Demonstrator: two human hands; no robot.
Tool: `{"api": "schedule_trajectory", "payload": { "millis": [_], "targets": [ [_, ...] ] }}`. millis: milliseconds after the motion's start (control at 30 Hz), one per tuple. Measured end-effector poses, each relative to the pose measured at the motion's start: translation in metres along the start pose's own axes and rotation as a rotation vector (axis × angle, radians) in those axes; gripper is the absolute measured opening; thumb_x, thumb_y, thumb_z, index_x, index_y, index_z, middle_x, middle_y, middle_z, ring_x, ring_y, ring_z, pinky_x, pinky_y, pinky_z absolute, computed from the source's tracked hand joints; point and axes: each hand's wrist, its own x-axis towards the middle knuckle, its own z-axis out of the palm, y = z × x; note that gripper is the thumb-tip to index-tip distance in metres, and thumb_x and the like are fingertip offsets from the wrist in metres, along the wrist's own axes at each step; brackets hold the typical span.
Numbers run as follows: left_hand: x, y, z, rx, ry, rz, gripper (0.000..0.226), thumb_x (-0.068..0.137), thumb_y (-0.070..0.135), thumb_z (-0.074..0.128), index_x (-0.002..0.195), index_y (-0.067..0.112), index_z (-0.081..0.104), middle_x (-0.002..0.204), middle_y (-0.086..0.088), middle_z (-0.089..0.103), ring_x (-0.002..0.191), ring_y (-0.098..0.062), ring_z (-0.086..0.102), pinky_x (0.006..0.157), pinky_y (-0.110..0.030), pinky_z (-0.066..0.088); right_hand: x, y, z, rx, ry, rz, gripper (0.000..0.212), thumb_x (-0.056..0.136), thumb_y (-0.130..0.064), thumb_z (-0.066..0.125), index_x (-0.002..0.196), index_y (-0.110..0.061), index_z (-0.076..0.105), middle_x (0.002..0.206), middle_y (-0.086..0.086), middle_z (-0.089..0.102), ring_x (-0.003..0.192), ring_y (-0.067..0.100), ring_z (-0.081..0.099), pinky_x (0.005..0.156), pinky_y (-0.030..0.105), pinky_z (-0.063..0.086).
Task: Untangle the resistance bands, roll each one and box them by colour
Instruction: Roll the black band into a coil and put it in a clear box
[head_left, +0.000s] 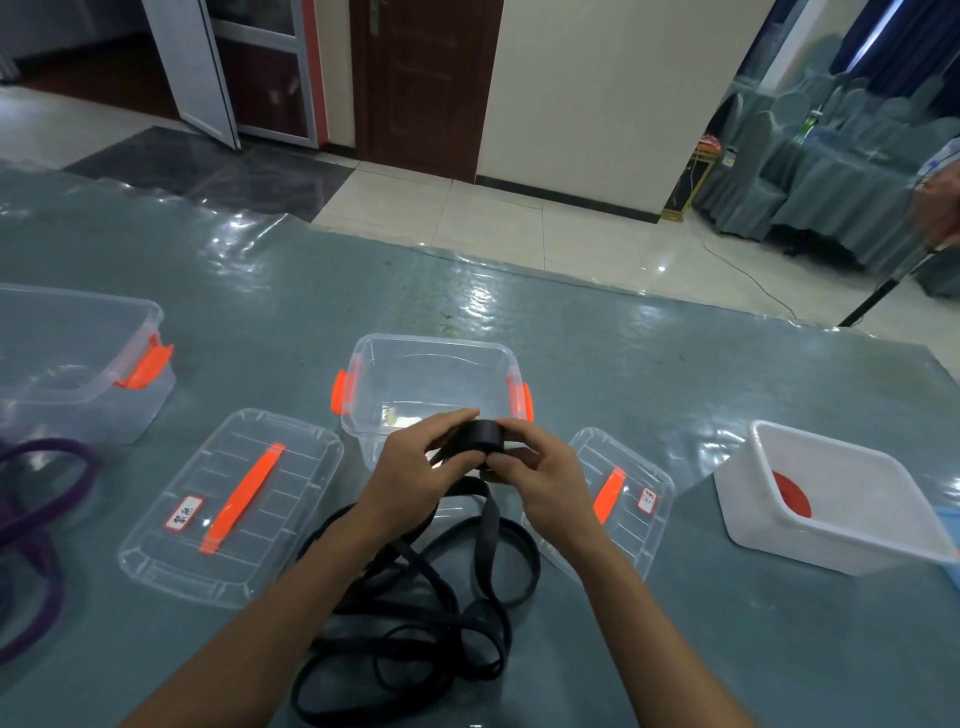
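A black resistance band roll (482, 437) is pinched between my left hand (415, 467) and my right hand (540, 470), held just in front of a clear open box (431, 345) with orange latches. The unrolled tail of the black band runs down into a loose tangle of black bands (426, 618) on the table below my wrists. Purple bands (36, 514) lie in a heap at the left edge. A second clear box (119, 317) stands at the far left. At the right sits a white tub (831, 540) with something red (792, 493) inside.
Two clear lids with orange handles lie flat: one (228, 509) left of my hands, one (623, 499) to the right, each with a small label. The table (649, 353) has a glossy grey-green plastic cover. Another person's hand (943, 208) shows at the far right edge.
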Motion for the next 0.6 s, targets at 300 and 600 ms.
{"api": "schedule_trajectory", "payload": {
  "millis": [300, 600],
  "targets": [
    [-0.013, -0.002, -0.001, -0.031, 0.036, -0.029, 0.040, 0.090, 0.009, 0.073, 0.113, 0.041, 0.066, 0.108, 0.024, 0.071, 0.102, 0.001, 0.068, 0.089, -0.009, 0.048, -0.010, 0.006, 0.010, 0.255, -0.045, 0.097, 0.030, 0.097, 0.007, 0.055, 0.123, -0.005, 0.064, 0.117, 0.012, 0.073, 0.104, 0.029, 0.073, 0.083, 0.036, 0.060],
    [-0.014, -0.005, -0.006, 0.236, -0.091, 0.099, 0.033, 0.088, 0.013, 0.077, 0.120, 0.012, 0.070, 0.105, 0.002, 0.072, 0.093, -0.013, 0.065, 0.085, -0.019, 0.050, -0.007, -0.004, -0.010, -0.500, -0.063, -0.049, 0.036, 0.081, -0.003, 0.075, 0.110, -0.026, 0.072, 0.097, -0.015, 0.070, 0.081, 0.014, 0.069, 0.082, 0.031, 0.057]
  ]
}}
